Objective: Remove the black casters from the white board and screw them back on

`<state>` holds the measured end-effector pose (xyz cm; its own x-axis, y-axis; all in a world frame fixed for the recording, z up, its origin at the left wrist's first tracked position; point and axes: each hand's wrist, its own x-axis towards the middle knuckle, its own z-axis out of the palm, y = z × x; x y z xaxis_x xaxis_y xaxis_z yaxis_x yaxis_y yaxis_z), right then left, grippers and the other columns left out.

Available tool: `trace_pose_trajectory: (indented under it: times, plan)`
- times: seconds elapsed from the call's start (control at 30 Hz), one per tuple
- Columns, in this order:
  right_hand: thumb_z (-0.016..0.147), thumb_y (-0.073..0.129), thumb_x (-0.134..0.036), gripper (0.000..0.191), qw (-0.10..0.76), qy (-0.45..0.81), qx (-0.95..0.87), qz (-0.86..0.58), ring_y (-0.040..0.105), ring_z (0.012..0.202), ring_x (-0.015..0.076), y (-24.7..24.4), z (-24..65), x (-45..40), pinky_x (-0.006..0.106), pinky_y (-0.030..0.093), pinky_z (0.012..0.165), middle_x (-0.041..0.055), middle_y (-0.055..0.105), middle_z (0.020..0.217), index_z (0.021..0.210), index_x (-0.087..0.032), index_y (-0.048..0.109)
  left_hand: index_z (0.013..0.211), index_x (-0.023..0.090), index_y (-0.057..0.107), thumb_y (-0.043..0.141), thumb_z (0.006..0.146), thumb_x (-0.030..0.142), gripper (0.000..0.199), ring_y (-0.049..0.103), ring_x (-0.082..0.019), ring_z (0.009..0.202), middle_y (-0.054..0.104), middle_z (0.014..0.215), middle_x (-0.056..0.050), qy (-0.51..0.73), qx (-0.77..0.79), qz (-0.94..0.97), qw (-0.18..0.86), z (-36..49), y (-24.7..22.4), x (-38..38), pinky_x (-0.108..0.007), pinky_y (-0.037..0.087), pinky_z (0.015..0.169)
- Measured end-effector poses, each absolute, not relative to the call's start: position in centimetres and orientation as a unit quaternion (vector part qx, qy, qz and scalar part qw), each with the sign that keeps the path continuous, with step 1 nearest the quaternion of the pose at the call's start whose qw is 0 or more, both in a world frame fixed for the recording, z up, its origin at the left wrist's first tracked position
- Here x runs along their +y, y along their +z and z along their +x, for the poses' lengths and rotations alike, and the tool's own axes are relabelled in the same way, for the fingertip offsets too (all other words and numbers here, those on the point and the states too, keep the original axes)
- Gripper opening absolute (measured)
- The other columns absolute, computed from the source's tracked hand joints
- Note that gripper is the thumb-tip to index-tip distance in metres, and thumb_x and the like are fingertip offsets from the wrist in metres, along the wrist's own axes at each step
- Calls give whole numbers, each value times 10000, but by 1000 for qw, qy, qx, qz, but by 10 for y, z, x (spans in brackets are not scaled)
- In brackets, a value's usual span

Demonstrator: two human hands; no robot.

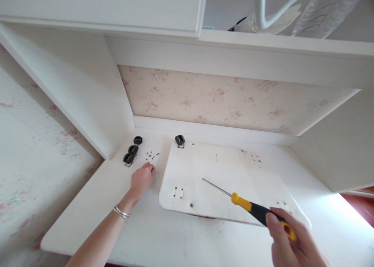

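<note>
Head view: work looks partway, by my judgement. One caster (180,139) stands at the far-left corner of the board (230,165); whether screws hold it there, cannot tell. Three loose casters (133,149) lie together on the table (87,208). Bare hole groups (178,192) show at the other three corners, so three corners carry no caster. Whether casters are going on or coming off, one frame does not say.

Left hand (142,178): fingers bunched, knuckles up, gap narrow. Whether a screw is pinched inside, cannot tell; fingertips partly hidden. Screws (150,155) lie scattered just beyond these fingers, the closest one at or nearly at them. Loose casters sit farther out, beyond and left of this hand. Board edge runs to its right, apart from it.

Right hand (288,236): closed round the handle of the screwdriver (244,202), thumb along the top. Shaft points away and left from this grip, tip over the middle of the board; contact not clear. Near-right holes lie just past the knuckles. Caster on the board is well ahead and left of this grip, apart from the tip.
</note>
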<state>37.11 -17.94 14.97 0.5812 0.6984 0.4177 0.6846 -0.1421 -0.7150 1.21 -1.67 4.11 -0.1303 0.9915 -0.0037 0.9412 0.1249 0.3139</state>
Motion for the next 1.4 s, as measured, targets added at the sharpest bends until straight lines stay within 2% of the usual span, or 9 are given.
trace_pose_trajectory:
  times: [0.23,0.33,0.43,0.53,0.67,0.9,1.03,1.23,1.4]
  plan:
    - [841,578,-564,393,474,53,-455,-752,399,388,77,153,358,-176,226,363,385,24,645,725,968,-200,659,896,223,715,498,869,349,253,650,-226,939,712,1040,-52,263,721,608,201,9,44,-24,-293,447,822]
    - [834,567,-582,419,493,102,-458,-733,397,399,93,146,354,-171,235,355,376,18,628,685,972,-196,652,984,189,711,523,848,476,369,657,-191,730,732,965,-65,332,711,556,275,9,46,-35,-278,474,657]
    - [822,553,-613,458,496,139,-447,-731,423,432,106,139,351,-168,239,366,394,13,609,673,992,-198,646,1109,140,660,487,850,575,535,568,-129,506,730,966,-98,391,698,500,331,11,49,-50,-262,412,469]
    - [815,539,-639,498,498,166,-422,-740,451,468,120,134,348,-166,247,381,421,6,588,673,1036,-203,633,1127,117,636,574,818,542,529,548,-90,487,721,1026,-130,464,669,420,401,13,57,-63,-237,411,454]
    - [797,529,-680,553,494,202,-405,-743,452,487,136,129,344,-162,255,373,436,-11,549,623,1076,-211,617,1059,140,670,795,677,370,464,605,-77,555,723,1044,-119,555,594,248,526,20,73,-73,-191,453,496]
    - [795,535,-686,547,510,249,-394,-723,414,499,134,128,335,-152,259,337,462,-24,512,595,1073,-219,599,1038,158,684,784,726,287,352,682,-111,653,711,1127,-118,569,559,218,562,43,95,-67,-194,524,567]
    - [784,547,-690,554,530,269,-387,-705,382,466,124,129,330,-150,258,319,446,-30,509,568,1041,-200,585,1094,167,661,719,790,351,360,718,-172,751,678,1211,-130,561,541,244,577,60,105,-64,-226,538,577]
    - [792,564,-658,516,573,257,-391,-673,437,470,139,118,328,-147,264,363,463,-20,548,538,1013,-192,570,1129,168,649,638,840,444,400,723,-210,842,663,1241,-135,526,556,302,568,77,111,-64,-258,560,637]
    - [792,597,-620,481,581,288,-391,-653,397,436,123,113,317,-144,264,287,412,-35,535,545,1020,-198,571,1149,166,640,614,852,454,414,721,-216,855,662,1245,-131,511,566,325,560,82,113,-64,-269,564,647]
